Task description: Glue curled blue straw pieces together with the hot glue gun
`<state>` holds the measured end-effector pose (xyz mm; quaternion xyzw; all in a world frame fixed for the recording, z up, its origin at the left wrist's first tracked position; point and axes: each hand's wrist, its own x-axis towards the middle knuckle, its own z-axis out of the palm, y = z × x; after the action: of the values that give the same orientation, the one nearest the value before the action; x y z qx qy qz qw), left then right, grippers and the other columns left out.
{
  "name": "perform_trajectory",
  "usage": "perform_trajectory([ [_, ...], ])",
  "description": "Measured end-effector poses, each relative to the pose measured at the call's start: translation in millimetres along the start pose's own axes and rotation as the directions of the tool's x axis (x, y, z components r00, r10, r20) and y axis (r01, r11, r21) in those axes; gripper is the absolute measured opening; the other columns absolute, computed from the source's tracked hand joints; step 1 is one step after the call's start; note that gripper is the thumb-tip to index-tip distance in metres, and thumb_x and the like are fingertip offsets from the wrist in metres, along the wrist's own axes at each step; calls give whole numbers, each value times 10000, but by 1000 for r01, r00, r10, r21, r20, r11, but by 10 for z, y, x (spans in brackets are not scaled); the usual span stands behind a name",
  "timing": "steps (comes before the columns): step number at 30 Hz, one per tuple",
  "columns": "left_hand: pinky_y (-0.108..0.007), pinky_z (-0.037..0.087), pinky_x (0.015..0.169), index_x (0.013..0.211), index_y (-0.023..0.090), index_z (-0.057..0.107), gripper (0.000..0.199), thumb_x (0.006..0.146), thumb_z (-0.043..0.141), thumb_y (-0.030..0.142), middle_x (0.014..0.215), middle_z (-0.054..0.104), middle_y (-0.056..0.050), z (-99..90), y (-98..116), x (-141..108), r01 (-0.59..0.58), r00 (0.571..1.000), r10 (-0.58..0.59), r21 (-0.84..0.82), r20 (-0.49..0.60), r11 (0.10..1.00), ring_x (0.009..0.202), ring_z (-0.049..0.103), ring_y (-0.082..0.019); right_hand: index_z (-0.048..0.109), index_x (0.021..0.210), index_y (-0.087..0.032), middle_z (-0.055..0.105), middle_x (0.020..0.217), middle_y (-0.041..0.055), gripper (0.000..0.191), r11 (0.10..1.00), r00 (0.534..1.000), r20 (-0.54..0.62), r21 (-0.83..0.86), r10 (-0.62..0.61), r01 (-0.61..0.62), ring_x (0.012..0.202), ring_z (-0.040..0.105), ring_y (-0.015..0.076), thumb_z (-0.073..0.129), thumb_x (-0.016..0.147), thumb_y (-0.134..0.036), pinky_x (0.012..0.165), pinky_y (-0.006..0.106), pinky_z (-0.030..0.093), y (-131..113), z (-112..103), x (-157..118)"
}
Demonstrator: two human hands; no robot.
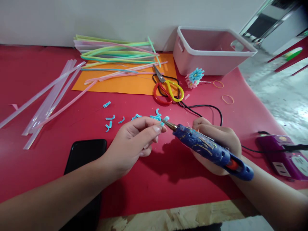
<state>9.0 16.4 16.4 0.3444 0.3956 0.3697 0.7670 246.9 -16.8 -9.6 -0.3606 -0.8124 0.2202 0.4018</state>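
My left hand (pixel 139 144) pinches a short blue piece of pipe cleaner (pixel 166 119) between thumb and fingertips; the fingers partly hide it. Wrapped around a worn blue hot glue gun (pixel 204 145), my right hand (pixel 221 138) points its metal nozzle at that piece. The nozzle tip is at or very near the piece; whether they touch I cannot tell. Just beyond my left fingertips lies a small pile of cut blue pipe cleaner bits (pixel 156 116). More curled bits (pixel 109 124) are scattered to the left, along with a small wound blue piece (pixel 106 104).
Scissors (pixel 166 85) rest on orange paper (pixel 108 84) beside pastel pipe cleaners (pixel 115 53). Clear glue sticks (pixel 51 96) lie left, a black phone (pixel 84 154) by my forearm. A pink bin (pixel 204 59), a pipe cleaner flower (pixel 196 76), rubber bands (pixel 227 99) and a purple power socket (pixel 284 157) stand right.
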Motion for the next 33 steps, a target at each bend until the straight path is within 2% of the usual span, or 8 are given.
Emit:
perform_trajectory([
  [4, -125, 252, 375, 686, 182, 715, 88, 752, 771, 198, 587, 535, 48, 6, 4, 3, 11, 1000, -11, 6, -6, 1000, 431, 358, -21, 535, 913, -268, 659, 767, -17, 305, 1000, 999, -32, -11, 27, -27, 556, 530, 167, 666, 721, -70, 710, 420, 461, -4, 8, -11],
  [9, -131, 242, 378, 650, 184, 699, 132, 763, 766, 196, 569, 537, 52, 1, 3, 6, 9, 1000, -9, -5, -2, 1000, 414, 354, -16, 517, 866, -272, 600, 713, -33, 290, 996, 996, -60, -52, 65, -68, 533, 483, 155, 664, 728, -62, 686, 405, 469, -46, 14, 17],
  [15, -124, 248, 376, 652, 190, 707, 123, 758, 769, 187, 574, 551, 49, 6, 0, -2, 6, 1000, -7, -19, -10, 1000, 430, 368, -23, 491, 841, -264, 544, 684, -49, 284, 988, 992, -42, -94, 117, -120, 474, 398, 121, 651, 719, -64, 631, 377, 456, -100, -1, 60],
  [24, -111, 264, 372, 655, 182, 713, 123, 766, 761, 162, 587, 586, 43, -4, -6, 1, 8, 1000, -7, -53, 3, 999, 436, 384, -19, 500, 899, -259, 506, 646, -58, 262, 986, 995, -30, -130, 98, -102, 462, 333, 103, 616, 746, -81, 521, 322, 375, -158, -15, 81],
  [27, -98, 275, 369, 661, 175, 718, 118, 771, 762, 164, 557, 565, 54, -7, 0, 7, 15, 1000, -14, -61, 19, 998, 426, 382, -13, 519, 915, -265, 449, 622, -79, 249, 982, 991, -49, -139, 124, -130, 461, 313, 102, 631, 753, -113, 552, 321, 403, -140, -4, 73],
  [30, -88, 289, 372, 647, 157, 704, 149, 784, 759, 175, 522, 534, 63, -13, 2, 5, 28, 999, -26, -56, 32, 998, 413, 381, -5, 478, 835, -263, 411, 631, -82, 239, 991, 996, -56, -110, 74, -80, 502, 357, 108, 645, 738, -123, 645, 332, 450, -84, 12, 64],
  [33, -84, 294, 370, 632, 150, 687, 167, 778, 765, 172, 543, 569, 55, -19, -2, 3, 28, 999, -26, -61, 30, 998, 411, 393, 1, 446, 797, -258, 376, 618, -85, 262, 997, 998, -51, -74, 25, -29, 542, 395, 118, 657, 729, -119, 711, 342, 458, -37, 18, 51],
])
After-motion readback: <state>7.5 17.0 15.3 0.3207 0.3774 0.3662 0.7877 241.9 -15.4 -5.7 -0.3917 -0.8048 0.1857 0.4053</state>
